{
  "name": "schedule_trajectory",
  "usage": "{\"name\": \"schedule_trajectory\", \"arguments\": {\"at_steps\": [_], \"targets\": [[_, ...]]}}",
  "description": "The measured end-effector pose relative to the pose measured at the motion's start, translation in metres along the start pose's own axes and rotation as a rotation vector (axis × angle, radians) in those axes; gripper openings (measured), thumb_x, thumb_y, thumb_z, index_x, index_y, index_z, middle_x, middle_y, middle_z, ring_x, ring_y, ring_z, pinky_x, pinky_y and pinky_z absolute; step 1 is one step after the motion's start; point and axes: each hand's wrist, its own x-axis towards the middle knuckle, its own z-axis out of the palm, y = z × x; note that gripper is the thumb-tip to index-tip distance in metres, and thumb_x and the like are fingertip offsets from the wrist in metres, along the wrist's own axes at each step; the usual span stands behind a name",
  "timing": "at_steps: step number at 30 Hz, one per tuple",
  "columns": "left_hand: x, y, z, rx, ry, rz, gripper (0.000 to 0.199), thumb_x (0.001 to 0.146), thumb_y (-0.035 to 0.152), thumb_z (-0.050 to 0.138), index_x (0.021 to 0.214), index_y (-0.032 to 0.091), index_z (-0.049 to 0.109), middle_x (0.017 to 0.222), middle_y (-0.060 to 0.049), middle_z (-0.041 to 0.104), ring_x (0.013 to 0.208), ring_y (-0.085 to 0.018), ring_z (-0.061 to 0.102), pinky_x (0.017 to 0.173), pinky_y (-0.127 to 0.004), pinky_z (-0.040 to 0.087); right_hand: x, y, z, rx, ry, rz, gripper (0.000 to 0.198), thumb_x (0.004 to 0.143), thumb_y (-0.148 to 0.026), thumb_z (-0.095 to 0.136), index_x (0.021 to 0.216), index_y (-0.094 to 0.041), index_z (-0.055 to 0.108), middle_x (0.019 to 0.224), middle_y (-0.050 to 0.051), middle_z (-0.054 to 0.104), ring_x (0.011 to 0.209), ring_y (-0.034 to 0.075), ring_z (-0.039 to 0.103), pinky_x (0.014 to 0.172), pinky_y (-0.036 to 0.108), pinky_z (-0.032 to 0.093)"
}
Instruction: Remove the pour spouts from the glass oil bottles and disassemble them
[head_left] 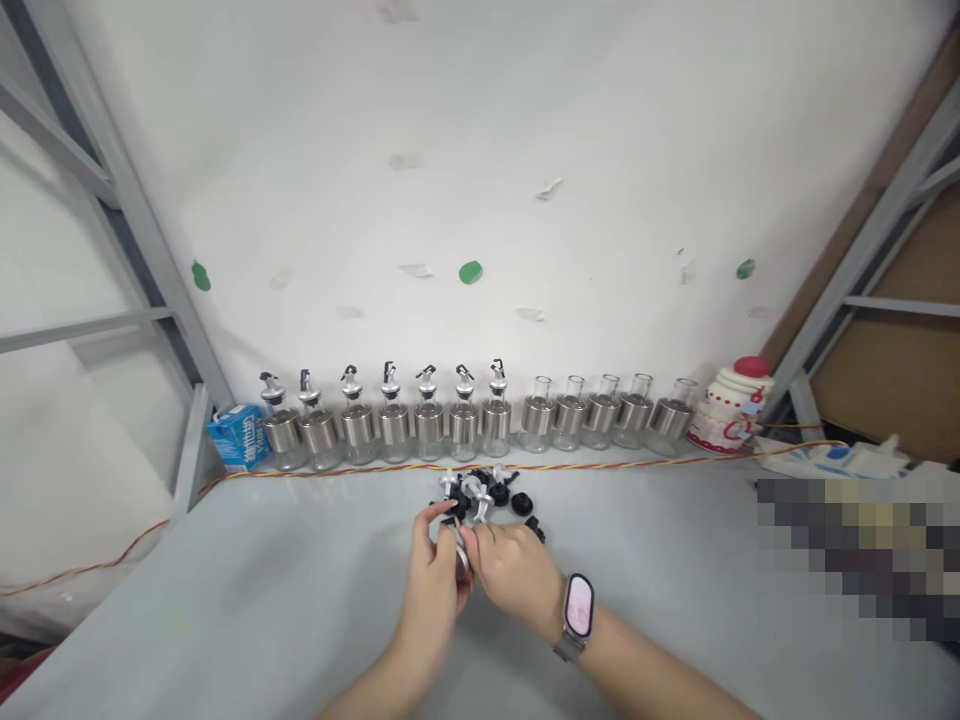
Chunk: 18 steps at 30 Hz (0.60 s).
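In front of me, both hands meet over a small silver pour spout (pixel 461 563), mostly covered by my fingers. My left hand (pixel 431 580) is closed around its left side, thumb and index finger near its top. From the right, my right hand (pixel 517 572) pinches the same piece; a watch (pixel 579 605) is on that wrist. Just beyond the fingers lies a loose pile of silver spout tops (pixel 481 500) and black stoppers (pixel 522 503). A black part (pixel 535 527) rests beside my right knuckles.
Along the wall stands a row of glass bottles with steel sleeves. Those on the left carry spouts (pixel 427 385); several on the right have bare necks (pixel 575 388). A blue carton (pixel 238 438) and a white-and-red jar (pixel 729 405) flank them. A twisted wire (pixel 405 467) crosses the table (pixel 300 580).
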Motion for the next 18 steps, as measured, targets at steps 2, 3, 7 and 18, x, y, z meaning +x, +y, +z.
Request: {"name": "schedule_trajectory", "arguments": {"at_steps": [2, 3, 7, 18], "targets": [[-0.001, 0.003, 0.001, -0.029, -0.025, -0.017, 0.034, 0.072, 0.032, 0.044, 0.104, 0.019, 0.043, 0.042, 0.010, 0.038, 0.033, -0.005, 0.035, 0.034, -0.013, 0.026, 0.000, 0.000, -0.002, 0.006, -0.012, 0.025, 0.034, 0.088, -0.013, 0.026, 0.065, -0.016, 0.050, 0.051, 0.003, 0.057, 0.044, 0.015, 0.052, 0.043, 0.026, 0.025], [-0.002, 0.004, 0.001, -0.040, -0.040, -0.019, 0.033, 0.073, 0.030, 0.042, 0.104, 0.020, 0.043, 0.043, 0.010, 0.039, 0.035, -0.005, 0.036, 0.035, -0.013, 0.027, 0.001, 0.001, -0.003, 0.030, -0.020, 0.046, 0.034, 0.088, -0.014, 0.025, 0.065, -0.016, 0.050, 0.052, 0.003, 0.057, 0.045, 0.015, 0.053, 0.043, 0.026, 0.026], [-0.010, 0.006, 0.001, -0.043, -0.066, 0.042, 0.029, 0.078, 0.032, 0.038, 0.105, 0.022, 0.040, 0.049, 0.008, 0.042, 0.038, -0.006, 0.037, 0.037, -0.013, 0.029, 0.002, 0.003, -0.014, 0.306, -0.087, 0.223, 0.030, 0.089, -0.025, 0.029, 0.071, -0.017, 0.050, 0.057, 0.002, 0.060, 0.051, 0.014, 0.057, 0.049, 0.023, 0.033], [-0.026, 0.009, 0.001, -0.030, -0.135, 0.152, 0.035, 0.081, 0.048, 0.037, 0.107, 0.025, 0.036, 0.055, 0.007, 0.044, 0.042, -0.006, 0.037, 0.040, -0.015, 0.033, -0.003, 0.006, -0.023, 0.490, -0.001, 0.210, 0.027, 0.089, -0.034, 0.028, 0.087, -0.014, 0.047, 0.055, 0.001, 0.059, 0.050, 0.014, 0.054, 0.050, 0.023, 0.034]]}}
